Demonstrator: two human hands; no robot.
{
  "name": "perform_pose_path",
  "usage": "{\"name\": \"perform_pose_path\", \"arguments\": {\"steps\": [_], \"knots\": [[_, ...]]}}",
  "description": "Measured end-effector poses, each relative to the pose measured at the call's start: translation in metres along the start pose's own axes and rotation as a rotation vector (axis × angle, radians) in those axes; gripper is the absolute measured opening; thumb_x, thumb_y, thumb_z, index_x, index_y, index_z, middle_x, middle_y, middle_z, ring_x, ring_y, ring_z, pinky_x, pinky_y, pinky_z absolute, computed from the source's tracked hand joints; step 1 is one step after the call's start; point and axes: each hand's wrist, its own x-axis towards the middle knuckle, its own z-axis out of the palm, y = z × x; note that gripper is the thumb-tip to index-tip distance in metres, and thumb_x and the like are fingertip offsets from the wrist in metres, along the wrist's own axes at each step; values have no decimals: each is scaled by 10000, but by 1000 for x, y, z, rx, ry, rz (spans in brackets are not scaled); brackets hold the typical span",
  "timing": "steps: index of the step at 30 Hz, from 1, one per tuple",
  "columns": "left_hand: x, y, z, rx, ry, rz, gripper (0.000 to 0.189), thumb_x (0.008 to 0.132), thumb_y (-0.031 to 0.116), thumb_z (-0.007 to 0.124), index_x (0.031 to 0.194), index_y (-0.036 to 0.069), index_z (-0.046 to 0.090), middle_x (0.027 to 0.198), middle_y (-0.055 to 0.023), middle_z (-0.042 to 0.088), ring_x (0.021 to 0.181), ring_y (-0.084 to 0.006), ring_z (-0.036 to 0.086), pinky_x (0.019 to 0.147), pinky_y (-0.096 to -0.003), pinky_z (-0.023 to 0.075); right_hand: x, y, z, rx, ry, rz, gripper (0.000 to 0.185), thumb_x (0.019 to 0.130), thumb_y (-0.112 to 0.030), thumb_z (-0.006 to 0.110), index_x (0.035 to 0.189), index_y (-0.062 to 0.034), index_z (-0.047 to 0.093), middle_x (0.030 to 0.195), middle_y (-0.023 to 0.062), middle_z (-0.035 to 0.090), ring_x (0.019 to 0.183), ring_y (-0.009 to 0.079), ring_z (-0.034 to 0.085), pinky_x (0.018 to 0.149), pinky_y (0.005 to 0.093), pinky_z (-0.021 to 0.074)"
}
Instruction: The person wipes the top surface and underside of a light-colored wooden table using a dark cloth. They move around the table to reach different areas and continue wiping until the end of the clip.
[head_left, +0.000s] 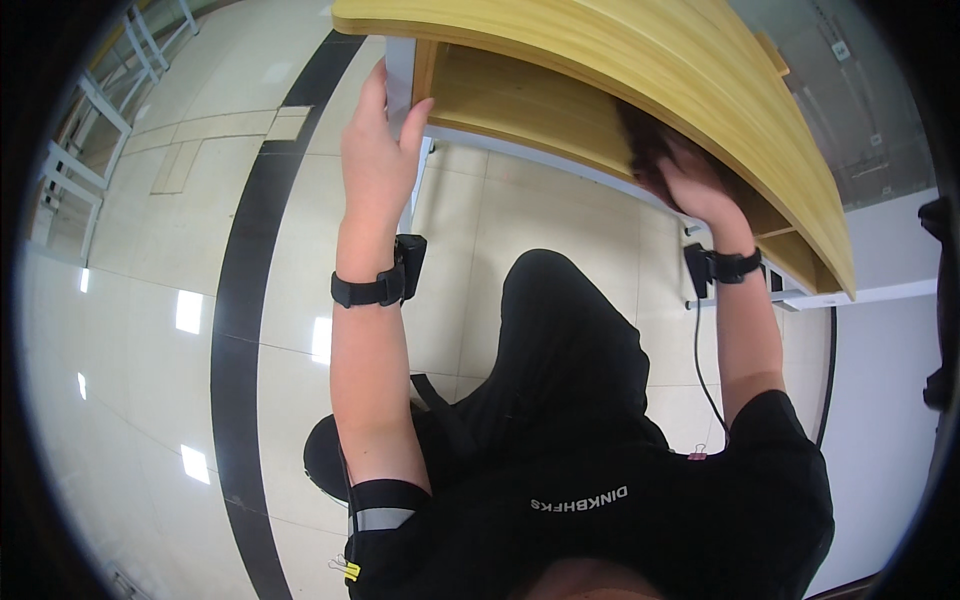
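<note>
A wooden desk (637, 67) with a yellowish top and an open shelf compartment (525, 94) under it stands before me. My left hand (381, 142) grips the grey metal leg (400, 82) at the desk's left end, thumb on the near side and fingers behind it. Inside the compartment, towards its right part, my right hand (694, 176) holds a dark cloth (645, 146), blurred and partly hidden beneath the desktop. Both wrists wear black straps with small black devices.
White metal frames (105, 135) stand at the far left. A black stripe (240, 322) crosses the tiled floor. My bent knee (551, 300) is below the desk's front edge. A cable (699, 360) hangs along my right arm. A white panel (874, 435) is at the right.
</note>
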Motion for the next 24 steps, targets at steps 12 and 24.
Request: {"name": "perform_pose_path", "arguments": {"steps": [12, 24], "knots": [[-1, 9, -1, -35, 30, -11, 553, 990, 113, 748, 1489, 5, 534, 1343, -232, 712, 1229, -384, 702, 1033, -442, 551, 41, -175, 27, 48, 182, -493, 502, 1046, -350, 463, 1486, -130, 566, 1523, 157, 593, 1428, 394, 523, 1157, 508, 462], [-4, 14, 4, -38, 46, -35, 542, 1013, 105, 689, 1509, 5, 497, 1311, -242, 713, 1204, -417, 691, 1018, -441, 544, -42, -4, -11, -38, 269, 100, 523, 959, -350, 585, 1396, -71, 656, 1292, 254, 713, 1164, 449, 681, 1037, 492, 539]]}}
